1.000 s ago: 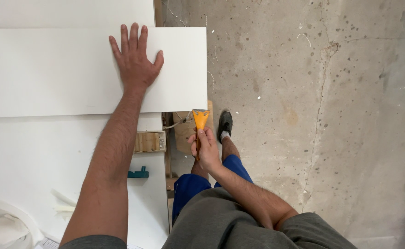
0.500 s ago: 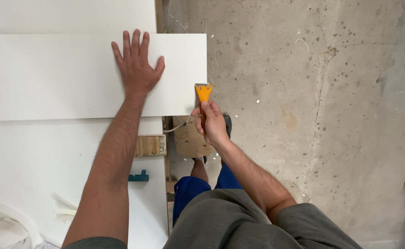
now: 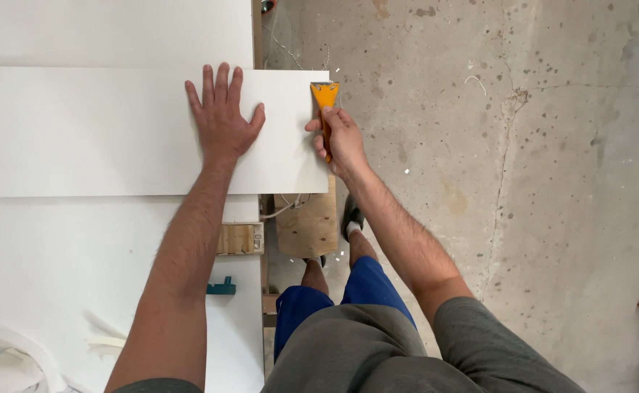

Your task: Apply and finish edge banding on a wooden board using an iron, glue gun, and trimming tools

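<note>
My left hand (image 3: 221, 116) lies flat, fingers spread, on a long white board (image 3: 101, 131) that rests across a white worktop. My right hand (image 3: 341, 138) grips the handle of an orange scraper (image 3: 324, 98). The scraper's wide head sits against the board's right end, near its upper corner. The lower part of the handle is hidden inside my fist.
The white worktop (image 3: 57, 276) runs under the board. On it are a small teal piece (image 3: 221, 287), a wooden block (image 3: 238, 239) and curled white edging strips (image 3: 14, 356). A wooden piece (image 3: 308, 222) hangs below the board's end. Bare concrete floor (image 3: 523, 182) is at the right.
My right hand has carried the orange scraper upward along the board's right end, from below the lower corner to near the upper corner. My left hand has stayed pressed on the board.
</note>
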